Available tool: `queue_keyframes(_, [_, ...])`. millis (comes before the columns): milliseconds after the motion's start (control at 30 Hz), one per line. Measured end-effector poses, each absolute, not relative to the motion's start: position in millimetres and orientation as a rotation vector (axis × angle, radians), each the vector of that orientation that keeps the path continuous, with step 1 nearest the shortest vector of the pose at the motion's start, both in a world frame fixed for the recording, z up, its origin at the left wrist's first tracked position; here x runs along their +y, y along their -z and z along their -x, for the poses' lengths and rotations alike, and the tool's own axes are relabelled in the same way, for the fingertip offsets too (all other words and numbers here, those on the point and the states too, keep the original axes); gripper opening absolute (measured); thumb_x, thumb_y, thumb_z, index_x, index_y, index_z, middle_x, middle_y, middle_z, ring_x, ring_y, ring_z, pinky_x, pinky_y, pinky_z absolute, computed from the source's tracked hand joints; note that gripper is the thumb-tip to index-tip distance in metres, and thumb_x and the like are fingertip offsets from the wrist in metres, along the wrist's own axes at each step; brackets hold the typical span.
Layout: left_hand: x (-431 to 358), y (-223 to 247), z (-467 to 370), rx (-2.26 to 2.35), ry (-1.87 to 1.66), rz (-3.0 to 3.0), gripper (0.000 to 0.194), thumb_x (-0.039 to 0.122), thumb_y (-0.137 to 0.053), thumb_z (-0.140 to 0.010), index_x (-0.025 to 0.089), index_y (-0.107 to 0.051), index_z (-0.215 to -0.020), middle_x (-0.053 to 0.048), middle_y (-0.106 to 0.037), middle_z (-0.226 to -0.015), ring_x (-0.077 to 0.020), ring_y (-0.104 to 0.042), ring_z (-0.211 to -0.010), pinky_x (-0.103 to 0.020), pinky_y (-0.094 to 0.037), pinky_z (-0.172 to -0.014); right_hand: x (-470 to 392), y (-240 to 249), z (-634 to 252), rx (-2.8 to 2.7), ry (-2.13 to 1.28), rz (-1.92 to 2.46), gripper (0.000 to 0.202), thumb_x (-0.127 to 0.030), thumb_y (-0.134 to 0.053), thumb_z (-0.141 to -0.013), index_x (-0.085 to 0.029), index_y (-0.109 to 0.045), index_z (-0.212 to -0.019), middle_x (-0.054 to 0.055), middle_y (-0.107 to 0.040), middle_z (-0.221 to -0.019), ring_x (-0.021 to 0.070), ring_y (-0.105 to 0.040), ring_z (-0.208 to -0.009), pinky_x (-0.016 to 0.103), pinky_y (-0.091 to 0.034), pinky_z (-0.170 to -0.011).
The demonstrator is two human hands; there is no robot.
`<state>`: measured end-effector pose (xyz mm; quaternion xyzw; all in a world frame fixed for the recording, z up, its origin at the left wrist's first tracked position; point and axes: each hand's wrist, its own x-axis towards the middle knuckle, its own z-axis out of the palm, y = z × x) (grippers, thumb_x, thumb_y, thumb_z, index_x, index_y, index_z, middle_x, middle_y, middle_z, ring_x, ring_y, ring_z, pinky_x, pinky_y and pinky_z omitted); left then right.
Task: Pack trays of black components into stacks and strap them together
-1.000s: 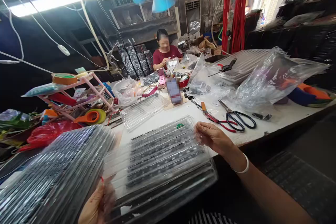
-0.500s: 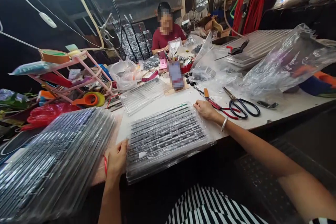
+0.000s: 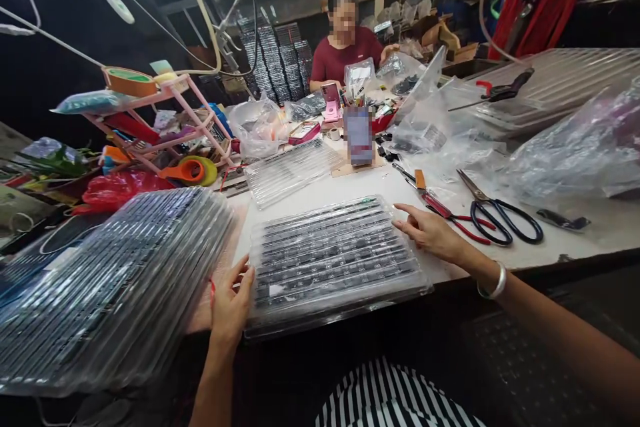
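In front of me lies a small stack of clear plastic trays (image 3: 335, 253), with rows of dark strips inside the ridged top one. The stack's near edge hangs past the table's front edge. My left hand (image 3: 233, 300) grips the left edge, thumb and forefinger at the rim. At the right edge is my right hand (image 3: 433, 233), its fingers apart and the fingertips at the tray's upper right side. To the left leans a tall pile of similar filled trays (image 3: 120, 287). Another clear ridged tray (image 3: 293, 170) lies behind the stack.
Scissors (image 3: 493, 207) and red-handled pliers (image 3: 450, 213) lie at the right. A pink rack (image 3: 187, 113) with tape rolls stands at the left. Behind are a propped phone (image 3: 359, 137) and plastic bags (image 3: 420, 127). Across the table sits a person in a maroon shirt (image 3: 345, 57).
My right hand's fingers have loosened and spread at the tray's edge. The left hand stays at the left side. The camera view has shifted, and the person opposite has raised a hand.
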<state>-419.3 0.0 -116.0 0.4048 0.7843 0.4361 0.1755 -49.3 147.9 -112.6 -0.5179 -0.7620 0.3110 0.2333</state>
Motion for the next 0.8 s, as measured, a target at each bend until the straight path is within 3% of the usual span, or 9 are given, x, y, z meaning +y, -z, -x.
queue_keyframes(100, [10.9, 117.1, 420.8, 2.273, -1.222, -1.233, 0.063, 0.056, -0.052, -0.075, 0.014, -0.06, -0.121, -0.011, -0.061, -0.117, -0.0222, -0.06, -0.091, -0.032, -0.049, -0.079, 160.5, 115.0, 58.5, -2.216, -0.598, 1.46, 0.049, -0.043, -0.039, -0.092, -0.014, -0.05, -0.131, 0.005, -0.064, -0.072, 0.0201, -0.061, -0.07, 0.028, -0.042, -0.063])
queue_keyframes(200, [23.3, 123.6, 428.2, 2.304, -1.104, -1.356, 0.056, 0.049, -0.045, -0.077, 0.01, -0.065, -0.113, -0.014, -0.063, -0.109, -0.0254, -0.059, -0.099, -0.038, -0.045, -0.091, 168.7, 121.5, 67.5, -2.377, -0.423, 1.539, 0.044, -0.037, -0.032, -0.095, -0.016, -0.052, -0.129, 0.011, -0.066, -0.092, 0.0234, -0.062, -0.082, 0.031, -0.043, -0.068])
queue_keyframes(333, [23.9, 130.2, 435.7, 2.269, -1.079, -1.412, 0.053, 0.045, -0.041, -0.079, 0.01, -0.066, -0.109, -0.014, -0.063, -0.107, -0.0257, -0.058, -0.105, -0.039, -0.042, -0.097, 165.9, 127.8, 70.6, -2.455, -0.308, 1.559, 0.045, -0.035, -0.026, -0.096, -0.016, -0.056, -0.124, 0.013, -0.062, -0.098, 0.0238, -0.062, -0.08, 0.033, -0.044, -0.067])
queue_keyframes(500, [8.9, 130.3, 435.6, 2.142, -1.181, -1.286, 0.051, 0.049, -0.048, -0.081, 0.016, -0.063, -0.117, -0.01, -0.061, -0.122, -0.0242, -0.053, -0.117, -0.034, -0.044, -0.096, 158.8, 130.7, 65.8, -2.2, -0.464, 1.448, 0.043, -0.037, -0.037, -0.092, -0.013, -0.056, -0.123, 0.01, -0.064, -0.097, 0.0208, -0.062, -0.082, 0.033, -0.047, -0.073])
queue_keyframes(800, [28.2, 139.1, 441.7, 2.269, -1.125, -1.413, 0.053, 0.046, -0.044, -0.082, 0.011, -0.061, -0.118, -0.014, -0.06, -0.115, -0.0244, -0.056, -0.109, -0.037, -0.042, -0.098, 147.0, 128.6, 75.2, -2.488, -0.14, 1.692, 0.045, -0.033, -0.026, -0.095, -0.015, -0.052, -0.127, 0.013, -0.058, -0.108, 0.0243, -0.062, -0.08, 0.035, -0.048, -0.059])
